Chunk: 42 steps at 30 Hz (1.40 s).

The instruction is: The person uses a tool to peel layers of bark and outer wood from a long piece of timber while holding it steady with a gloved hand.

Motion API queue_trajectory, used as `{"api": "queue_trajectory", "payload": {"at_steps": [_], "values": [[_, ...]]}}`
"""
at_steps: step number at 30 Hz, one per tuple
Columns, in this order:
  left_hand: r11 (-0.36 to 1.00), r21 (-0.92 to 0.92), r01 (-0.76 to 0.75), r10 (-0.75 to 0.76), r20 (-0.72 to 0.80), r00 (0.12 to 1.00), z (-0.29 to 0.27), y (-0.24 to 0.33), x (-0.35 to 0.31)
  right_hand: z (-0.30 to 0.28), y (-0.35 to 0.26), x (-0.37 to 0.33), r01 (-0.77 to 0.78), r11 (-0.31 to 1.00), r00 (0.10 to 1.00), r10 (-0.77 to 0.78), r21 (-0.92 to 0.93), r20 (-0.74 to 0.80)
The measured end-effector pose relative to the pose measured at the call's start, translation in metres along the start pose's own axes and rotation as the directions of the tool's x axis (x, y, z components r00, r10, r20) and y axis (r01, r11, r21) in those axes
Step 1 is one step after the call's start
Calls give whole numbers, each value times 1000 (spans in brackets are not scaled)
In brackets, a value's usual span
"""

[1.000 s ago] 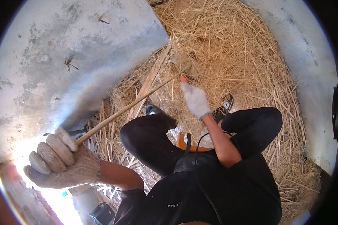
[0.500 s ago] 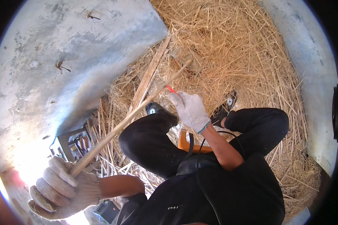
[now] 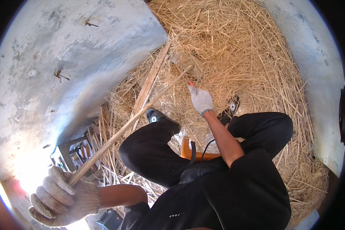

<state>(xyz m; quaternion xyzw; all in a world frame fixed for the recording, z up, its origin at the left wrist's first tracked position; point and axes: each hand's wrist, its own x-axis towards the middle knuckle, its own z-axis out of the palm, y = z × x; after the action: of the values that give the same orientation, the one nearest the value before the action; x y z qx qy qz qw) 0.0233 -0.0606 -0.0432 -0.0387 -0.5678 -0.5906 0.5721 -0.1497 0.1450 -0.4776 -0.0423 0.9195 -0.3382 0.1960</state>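
Observation:
At the lower left my gloved left hand point(image 3: 63, 201) is wrapped round the thick end of a long, pale wooden stick point(image 3: 126, 129). The stick slants up and away to the right, its thinner end over the straw. My gloved right hand point(image 3: 202, 102) is closed on a slim red object point(image 3: 192, 83), just right of the stick's far end. Only a short red part sticks out past the fingers, so its kind cannot be told. A small gap separates the red object from the stick.
Straw and shavings point(image 3: 241, 57) cover the floor around my feet. A flat wooden board point(image 3: 151, 82) lies beyond the stick. Left stands an open box of tools point(image 3: 78, 151), below a pale wall point(image 3: 76, 50). An orange seat point(image 3: 185, 147) is beneath me; a dark device point(image 3: 110, 219) sits lower left.
My right hand has moved farther out and a little right with the red object, away from the stick's side. My left hand keeps its grip, and the stick is almost where it was.

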Motion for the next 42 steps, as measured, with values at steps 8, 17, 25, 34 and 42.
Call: {"api": "queue_trajectory", "payload": {"at_steps": [8,17,25,34,42], "values": [[999,40,-4,4,-8,1000,-3,-4,-1,-9,-43,-41,190,922,981,-164,337,-103],[999,29,18,-17,-12,1000,-1,2,3,35,8,60,-73,993,997,73,96,7],[992,-89,85,-88,-28,996,3,2,-4,-3,-34,10,-572,117,773,407,812,486],[944,-295,151,-117,130,985,21,16,-23,-171,-184,-208,298,662,829,-537,688,157],[960,-207,190,-101,375,921,20,23,-28,-139,-129,-168,299,928,911,-347,223,223]]}}
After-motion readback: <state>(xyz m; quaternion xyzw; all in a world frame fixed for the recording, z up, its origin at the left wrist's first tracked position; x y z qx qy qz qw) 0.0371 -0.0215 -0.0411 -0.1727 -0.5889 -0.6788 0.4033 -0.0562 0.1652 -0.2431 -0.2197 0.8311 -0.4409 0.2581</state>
